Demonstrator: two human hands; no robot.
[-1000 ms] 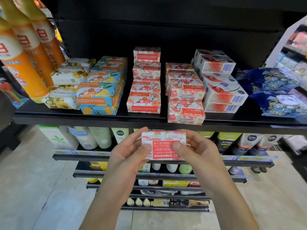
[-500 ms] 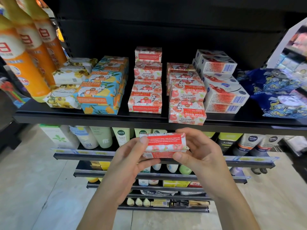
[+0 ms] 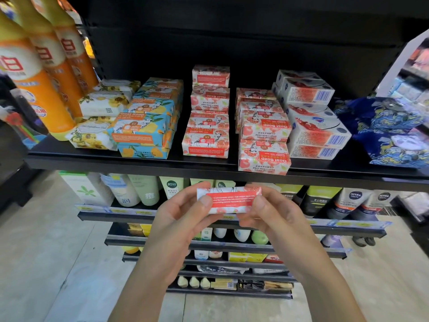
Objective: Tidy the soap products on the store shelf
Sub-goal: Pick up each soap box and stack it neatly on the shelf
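Both hands, left hand [image 3: 185,214] and right hand [image 3: 272,211], are gripping the ends of a red-and-white paper-wrapped soap bar [image 3: 229,200], lying left-to-right, just below the black metal shelf [image 3: 144,164]; its stacks are sitting farther up.

Left hand [image 3: 183,219], right hand [image 3: 276,212]: closed grip.

"Goat Soap", upside down, on red label of pink-and-white pomegranate soap box [image 3: 264,159] at near edge of shelf; same words on box just behind [image 3: 265,128]. "Goat Soap" upright on orange band of blue-and-yellow lemon soap box [image 3: 141,126], left of centre. "NIVEA MEN" on grey tube [image 3: 354,201], lower shelf, right. Large red character "白" on orange bottle [image 3: 22,66], far left. Small print on red-labelled box held in both hands [image 3: 228,199]: unreadable.
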